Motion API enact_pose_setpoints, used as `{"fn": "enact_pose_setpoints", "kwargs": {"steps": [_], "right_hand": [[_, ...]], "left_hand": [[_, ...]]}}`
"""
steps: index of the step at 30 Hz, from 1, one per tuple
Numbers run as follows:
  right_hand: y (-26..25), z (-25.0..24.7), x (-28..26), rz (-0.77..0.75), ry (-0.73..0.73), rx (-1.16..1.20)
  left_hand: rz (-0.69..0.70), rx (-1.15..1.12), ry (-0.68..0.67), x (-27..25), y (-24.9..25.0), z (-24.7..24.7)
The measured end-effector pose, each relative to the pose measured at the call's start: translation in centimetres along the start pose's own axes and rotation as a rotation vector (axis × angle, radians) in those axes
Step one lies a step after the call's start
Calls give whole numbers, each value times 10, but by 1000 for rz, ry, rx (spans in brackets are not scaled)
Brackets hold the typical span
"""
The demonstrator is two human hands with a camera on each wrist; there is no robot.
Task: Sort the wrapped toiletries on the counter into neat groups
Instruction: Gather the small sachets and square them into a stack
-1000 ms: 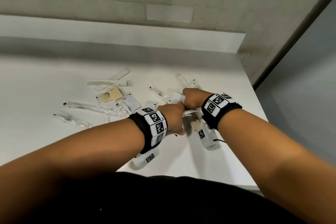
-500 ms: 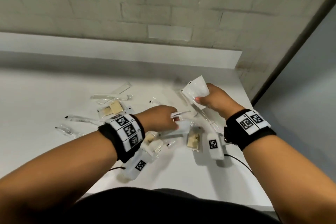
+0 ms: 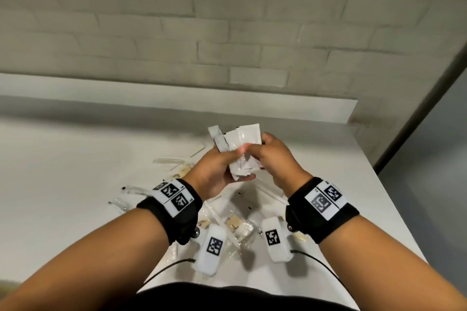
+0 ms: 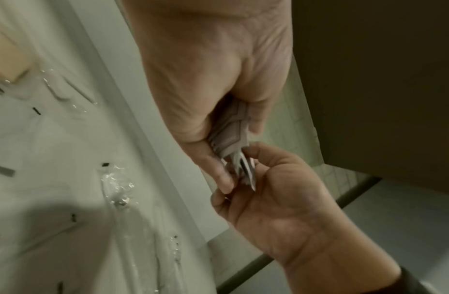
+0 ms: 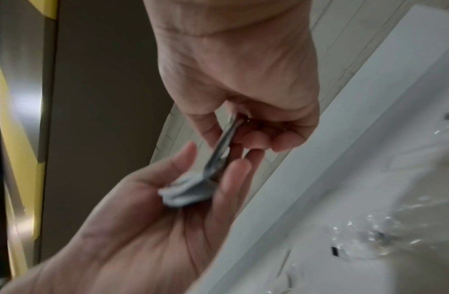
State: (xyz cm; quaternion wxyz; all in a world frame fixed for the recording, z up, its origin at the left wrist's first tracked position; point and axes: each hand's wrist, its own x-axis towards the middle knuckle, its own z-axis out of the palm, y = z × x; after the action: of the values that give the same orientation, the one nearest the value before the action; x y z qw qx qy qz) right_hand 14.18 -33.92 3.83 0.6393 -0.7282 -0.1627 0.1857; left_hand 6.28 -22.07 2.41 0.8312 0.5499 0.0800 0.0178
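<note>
Both hands are raised together above the white counter (image 3: 75, 184). My left hand (image 3: 217, 174) cups a small bundle of white sachets (image 3: 243, 140) from below, fingers curled round it. My right hand (image 3: 270, 159) pinches the same bundle from the right side. In the left wrist view the sachets (image 4: 231, 133) sit edge-on in my left hand (image 4: 218, 79), with the right hand (image 4: 268, 199) pinching their end. The right wrist view shows my right hand (image 5: 243, 79) nipping sachets (image 5: 188, 191) that lie across the left palm (image 5: 155, 218).
More wrapped toiletries lie scattered on the counter under the hands: tan soap packets (image 3: 237, 225) near the front, long clear wraps (image 3: 131, 190) at the left, flat packets (image 3: 174, 161) behind. The counter's right edge (image 3: 374, 184) drops off beside a grey wall. A low upstand (image 3: 177, 93) runs along the back.
The hands were low over the pile; the right lifted a white sachet, the left gathered others. Now both have risen and meet on one bundle.
</note>
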Motion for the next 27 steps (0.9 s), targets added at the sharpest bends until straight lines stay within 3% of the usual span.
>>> {"fn": "enact_pose_setpoints", "kwargs": {"steps": [3,8,12,15,21,27], "right_hand": [[-3,14,3,6,-94,47],[-4,24,6,-13,-89,-72],[-12,33,10,-278,101,41],[-14,44,7,-383,69,133],[1,70,5,-366,54,88],[0,70,-4,-340,181,-58]], "left_hand": [[7,23,12,-8,3,-20],[-9,8,56,-16,14,-46],[-65,-106,101,-16,23,-66],[-96,-149,47,-18,30,-73],[-41,-138,-20,-19,32,-76],[-33,-42,28,-19,30,-87]]}}
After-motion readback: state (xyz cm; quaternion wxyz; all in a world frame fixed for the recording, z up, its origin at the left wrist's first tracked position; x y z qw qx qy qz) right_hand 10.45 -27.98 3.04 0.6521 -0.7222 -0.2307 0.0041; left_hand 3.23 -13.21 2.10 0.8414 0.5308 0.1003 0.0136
